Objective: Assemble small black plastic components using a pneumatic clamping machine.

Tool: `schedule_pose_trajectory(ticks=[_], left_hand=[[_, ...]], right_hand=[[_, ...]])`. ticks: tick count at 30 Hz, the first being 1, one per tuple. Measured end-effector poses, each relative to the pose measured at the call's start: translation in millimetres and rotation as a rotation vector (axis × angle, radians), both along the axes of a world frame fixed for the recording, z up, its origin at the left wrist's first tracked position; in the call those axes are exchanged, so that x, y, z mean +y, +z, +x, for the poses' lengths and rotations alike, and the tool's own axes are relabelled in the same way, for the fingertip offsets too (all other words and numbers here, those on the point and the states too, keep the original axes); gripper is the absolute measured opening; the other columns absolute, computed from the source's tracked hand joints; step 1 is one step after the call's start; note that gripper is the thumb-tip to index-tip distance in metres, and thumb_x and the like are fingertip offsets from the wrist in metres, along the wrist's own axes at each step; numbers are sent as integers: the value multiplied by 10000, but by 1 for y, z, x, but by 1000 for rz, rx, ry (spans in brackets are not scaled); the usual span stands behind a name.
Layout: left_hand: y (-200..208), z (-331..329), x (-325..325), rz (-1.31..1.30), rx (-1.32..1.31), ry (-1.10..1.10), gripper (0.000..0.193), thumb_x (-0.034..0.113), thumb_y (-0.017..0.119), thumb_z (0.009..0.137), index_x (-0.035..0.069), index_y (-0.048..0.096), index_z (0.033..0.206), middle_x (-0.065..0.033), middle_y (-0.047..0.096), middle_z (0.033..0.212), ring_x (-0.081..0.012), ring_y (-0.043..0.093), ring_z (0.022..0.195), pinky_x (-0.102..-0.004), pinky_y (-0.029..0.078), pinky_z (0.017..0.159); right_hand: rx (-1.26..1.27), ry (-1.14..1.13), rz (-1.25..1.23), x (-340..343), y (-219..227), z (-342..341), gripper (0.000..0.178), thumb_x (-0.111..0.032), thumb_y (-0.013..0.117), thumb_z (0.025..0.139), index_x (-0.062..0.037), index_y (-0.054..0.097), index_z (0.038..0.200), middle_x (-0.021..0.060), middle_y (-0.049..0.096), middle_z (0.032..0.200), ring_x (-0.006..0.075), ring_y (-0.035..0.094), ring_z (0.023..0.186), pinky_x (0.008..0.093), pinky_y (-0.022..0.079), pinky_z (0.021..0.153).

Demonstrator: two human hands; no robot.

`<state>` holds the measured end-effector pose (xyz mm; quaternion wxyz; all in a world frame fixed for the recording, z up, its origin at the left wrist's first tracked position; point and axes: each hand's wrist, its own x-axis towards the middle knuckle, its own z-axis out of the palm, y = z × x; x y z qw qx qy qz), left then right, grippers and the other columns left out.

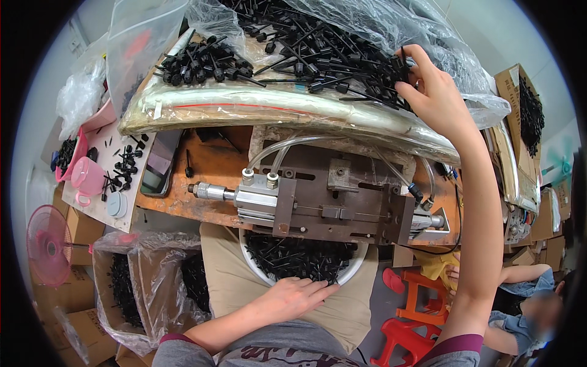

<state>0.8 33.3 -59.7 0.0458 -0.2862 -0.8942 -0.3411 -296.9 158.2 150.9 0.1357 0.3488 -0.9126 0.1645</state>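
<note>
From the fixture [335, 200] on the desk [214, 166]: small parts [333, 60] heaped at twelve o'clock, a bowl [252, 263] of more near six, a box [153, 275] at eight, phone [160, 162] at nine, stools [424, 281] at five.

Black parts [333, 64], pink mug [87, 177], orange stool [424, 281]

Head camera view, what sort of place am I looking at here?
Probably a small assembly workshop: a metal fixture sits at the edge of a wooden bench, small black parts are heaped beyond it, and a plastic-lined carton holds black pieces.
</note>
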Motion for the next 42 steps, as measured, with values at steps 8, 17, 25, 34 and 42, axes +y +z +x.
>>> schedule_pose_trajectory(ticks=[8,17,25,34,42], left_hand=[[-4,-2,3,-19,107,31,432,164,691,816,106,606,1235,-17,688,999,-130,624,686,-258,522,585],[-5,-2,4,-7,118,26,429,151,692,812,101,614,1230,-16,689,997,-130,621,667,-258,523,580],[-2,2,2,-10,65,4,554,123,666,747,77,567,1290,-57,663,1007,-151,625,741,-278,530,633],[8,-1,-1,-18,82,23,484,145,670,795,79,584,1267,-41,670,1038,-132,629,754,-266,528,651],[8,2,1,-25,137,10,464,133,683,803,76,593,1254,-33,673,1047,-122,616,713,-261,522,618]], right_hand=[[172,-32,196,15,-2,-6,197,-141,672,792,-16,628,938,145,671,880,347,643,863,415,504,774],[177,42,131,5,-6,-4,360,-69,670,775,-74,611,1131,144,681,940,333,648,923,411,512,812],[257,26,-117,19,-1,-11,235,-121,688,807,-33,672,1024,180,683,896,313,641,731,381,506,706],[-66,-4,-397,30,4,-16,231,-142,675,839,-32,641,1039,118,599,673,185,547,570,315,451,581],[217,136,-63,24,-2,-3,265,-127,698,811,-7,644,1042,170,650,785,305,596,641,366,481,643]])
